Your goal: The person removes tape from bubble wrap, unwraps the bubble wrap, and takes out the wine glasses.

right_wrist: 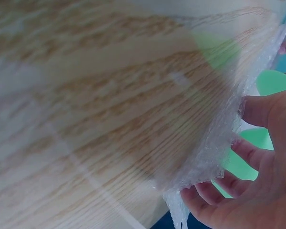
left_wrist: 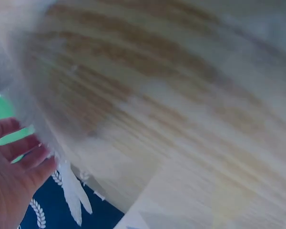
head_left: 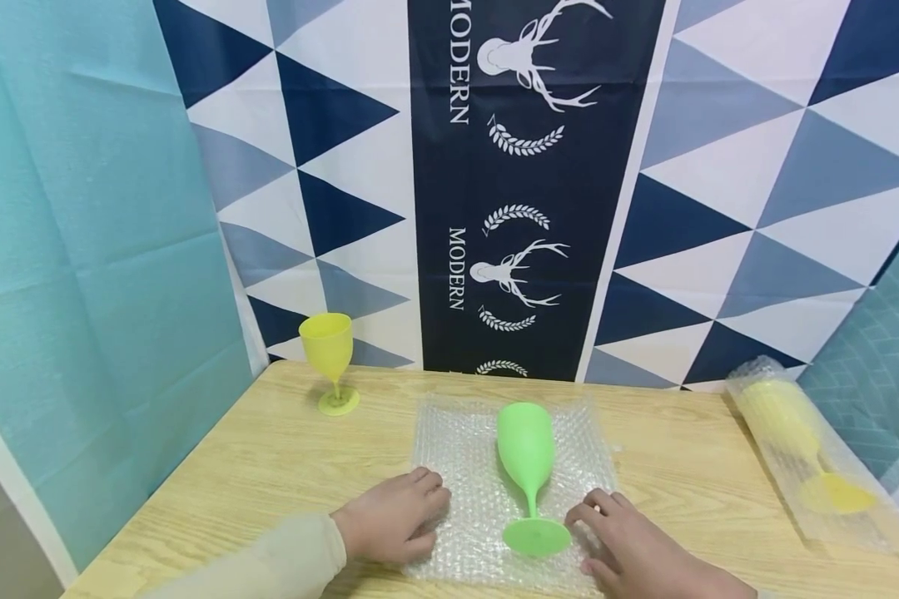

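A green goblet [head_left: 525,449] lies on its side on a sheet of bubble wrap [head_left: 464,466], its bowl toward the wall and its round foot toward the person. At the sheet's left edge rests the left hand [head_left: 397,516], fingers loosely bent. The right hand [head_left: 637,549] touches the right edge near the goblet's foot, fingers spread and slightly bent. In the right wrist view, the fingertips of the right hand [right_wrist: 271,171] meet the wrap's edge [right_wrist: 214,143]. The left wrist view has the left hand [left_wrist: 14,176] beside the wrap's edge, green behind its fingers.
A yellow goblet [head_left: 328,349] stands upright at the wooden table's [head_left: 232,466] back left. Another yellow goblet, wrapped in bubble wrap [head_left: 802,449], lies at the right. A patterned cloth [head_left: 360,150] hangs behind the table, with a teal curtain [head_left: 97,249] at the left.
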`<state>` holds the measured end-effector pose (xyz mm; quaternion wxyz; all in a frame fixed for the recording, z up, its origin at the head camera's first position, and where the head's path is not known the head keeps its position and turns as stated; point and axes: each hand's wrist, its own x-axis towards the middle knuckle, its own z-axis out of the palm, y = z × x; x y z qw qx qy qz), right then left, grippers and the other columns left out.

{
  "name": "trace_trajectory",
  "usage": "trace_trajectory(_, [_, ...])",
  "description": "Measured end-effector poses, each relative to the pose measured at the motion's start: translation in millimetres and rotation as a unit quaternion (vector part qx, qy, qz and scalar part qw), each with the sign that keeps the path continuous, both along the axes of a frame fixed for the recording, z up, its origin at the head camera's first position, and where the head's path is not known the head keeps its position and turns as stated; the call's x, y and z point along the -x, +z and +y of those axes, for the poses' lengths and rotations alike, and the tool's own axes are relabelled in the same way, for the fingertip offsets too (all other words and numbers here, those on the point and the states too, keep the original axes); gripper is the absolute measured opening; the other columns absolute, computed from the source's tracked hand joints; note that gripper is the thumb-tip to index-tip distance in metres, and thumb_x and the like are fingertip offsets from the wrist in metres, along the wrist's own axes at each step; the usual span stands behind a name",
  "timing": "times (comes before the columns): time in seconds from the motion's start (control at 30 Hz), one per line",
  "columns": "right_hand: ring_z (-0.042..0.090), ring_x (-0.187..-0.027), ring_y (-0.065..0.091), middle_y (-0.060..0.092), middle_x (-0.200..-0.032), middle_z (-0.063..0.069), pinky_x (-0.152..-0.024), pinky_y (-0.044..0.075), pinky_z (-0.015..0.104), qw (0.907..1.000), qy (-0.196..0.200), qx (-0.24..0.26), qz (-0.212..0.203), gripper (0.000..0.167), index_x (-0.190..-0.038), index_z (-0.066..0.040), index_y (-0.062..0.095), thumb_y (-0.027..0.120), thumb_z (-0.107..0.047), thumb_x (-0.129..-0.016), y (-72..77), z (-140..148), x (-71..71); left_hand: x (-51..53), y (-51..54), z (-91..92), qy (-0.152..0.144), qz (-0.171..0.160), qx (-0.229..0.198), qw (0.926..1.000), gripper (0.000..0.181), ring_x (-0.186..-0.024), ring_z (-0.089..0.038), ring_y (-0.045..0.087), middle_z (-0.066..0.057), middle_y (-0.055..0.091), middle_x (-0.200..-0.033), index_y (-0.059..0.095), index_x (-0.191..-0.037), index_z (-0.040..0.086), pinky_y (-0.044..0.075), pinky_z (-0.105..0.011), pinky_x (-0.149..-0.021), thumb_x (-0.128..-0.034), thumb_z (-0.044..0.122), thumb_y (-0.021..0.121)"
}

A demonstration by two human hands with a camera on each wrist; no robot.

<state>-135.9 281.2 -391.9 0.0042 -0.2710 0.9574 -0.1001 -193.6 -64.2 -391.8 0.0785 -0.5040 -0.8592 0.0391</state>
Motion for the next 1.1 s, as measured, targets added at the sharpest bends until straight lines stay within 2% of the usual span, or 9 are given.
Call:
trace_trajectory(0.07, [0.010,-0.096,0.051,0.054,-0.113,-0.008,-0.079,0.051,0.034,1.0000,-0.001,0.000,-0.006,0.039,-0.117,-0.027,0.058,0.070,-0.039,-0.082,0.4,0,0.2,-1.3,-3.6,0.3,-0.005,0.022,-0.005,0.9997,0.028,-0.096,-0.009,0.052,0.005,0.053,-0.100,0.051,-0.111,0.018,0.049,-0.025,-0.088,-0.0898,0.036,0.049])
trace_trajectory(0.2, [0.009,-0.095,0.050,0.054,-0.113,-0.009,-0.078,0.051,0.032,1.0000,0.001,0.000,-0.004,0.039,-0.117,-0.027,0.058,0.070,-0.039,-0.082,0.1,-1,0.5,-3.8,-6.2,4.1,-0.015,0.059,0.000,0.9982,0.024,-0.087,-0.007,0.048,0.008,0.051,-0.094,0.051,-0.108,0.022,0.045,-0.020,-0.074,-0.0906,0.038,0.051])
trace_trajectory(0.33, [0.009,-0.095,0.050,0.055,-0.112,-0.009,-0.079,0.051,0.033,1.0000,0.002,-0.002,0.002,0.039,-0.116,-0.027,0.058,0.071,-0.039,-0.081,-0.6,-1,0.8,-5.9,-5.1,8.7,-0.022,0.059,-0.002,0.9980,0.018,-0.079,-0.005,0.042,0.011,0.047,-0.088,0.051,-0.103,0.024,0.034,-0.016,-0.063,-0.0876,0.034,0.054])
trace_trajectory(0.43, [0.008,-0.094,0.050,0.054,-0.111,-0.009,-0.077,0.050,0.033,1.0000,0.003,-0.001,-0.001,0.039,-0.116,-0.028,0.058,0.071,-0.039,-0.082,-1.1,0,1.5,-5.1,-6.3,9.8,-0.018,0.037,-0.015,0.9990,0.019,-0.076,-0.005,0.038,0.011,0.044,-0.086,0.051,-0.102,0.025,0.028,-0.015,-0.060,-0.0846,0.032,0.055])
trace_trajectory(0.67, [0.006,-0.093,0.050,0.055,-0.109,-0.010,-0.076,0.050,0.031,0.9999,0.008,0.004,-0.008,0.038,-0.116,-0.028,0.058,0.070,-0.041,-0.082,-3.8,0,2.6,-1.7,-10.6,10.6,-0.005,-0.021,-0.041,0.9989,0.026,-0.074,-0.005,0.034,0.012,0.044,-0.086,0.052,-0.105,0.027,0.025,-0.015,-0.059,-0.0807,0.034,0.055])
trace_trajectory(0.93, [0.007,-0.093,0.050,0.055,-0.109,-0.009,-0.078,0.051,0.033,0.9980,0.031,-0.025,0.049,0.039,-0.116,-0.024,0.057,0.068,-0.042,-0.084,-6.5,0,3.4,1.1,-13.7,11.8,0.003,-0.032,-0.053,0.9981,0.027,-0.075,-0.006,0.034,0.013,0.043,-0.085,0.053,-0.105,0.029,0.025,-0.015,-0.061,-0.0792,0.035,0.055])
trace_trajectory(1.1, [0.007,-0.090,0.048,0.054,-0.106,-0.010,-0.074,0.049,0.031,0.9869,0.070,-0.036,0.141,0.037,-0.112,-0.023,0.057,0.070,-0.037,-0.080,-10.9,1,3.5,2.3,-14.0,11.7,0.003,-0.034,-0.061,0.9976,0.027,-0.075,-0.006,0.033,0.013,0.042,-0.084,0.053,-0.105,0.029,0.025,-0.015,-0.062,-0.0786,0.034,0.056])
